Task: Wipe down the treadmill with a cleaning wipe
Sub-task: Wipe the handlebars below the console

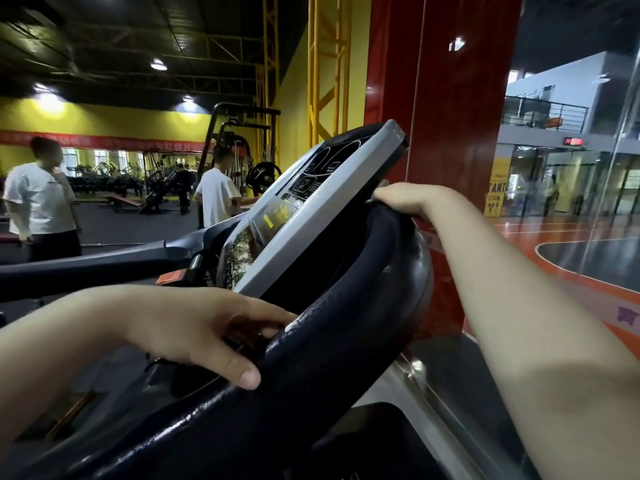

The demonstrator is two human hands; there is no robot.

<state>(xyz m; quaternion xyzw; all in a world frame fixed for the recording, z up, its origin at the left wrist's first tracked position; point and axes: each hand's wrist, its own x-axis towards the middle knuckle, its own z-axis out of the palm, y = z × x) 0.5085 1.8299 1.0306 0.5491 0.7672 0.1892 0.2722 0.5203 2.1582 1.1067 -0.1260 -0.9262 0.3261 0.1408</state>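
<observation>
Treadmill (329, 341): grey console (311, 216) tilted above dark padded handlebar (363, 289)

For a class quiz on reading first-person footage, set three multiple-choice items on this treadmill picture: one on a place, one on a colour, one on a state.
1. Where is the left hand?
A. on the near black handrail
B. flat on the display
C. hanging by the side

2. What colour frames the console panel?
A. yellow
B. silver-grey
C. red

3. What is the right hand doing?
A. waving in the air
B. pressing a button
C. gripping the far top of the handrail

Answers: 1 A, its thumb lies across the rail. 2 B, a grey border runs round the dark display. 3 C, its fingers curl over the rail's far edge; no wipe is visible.
</observation>
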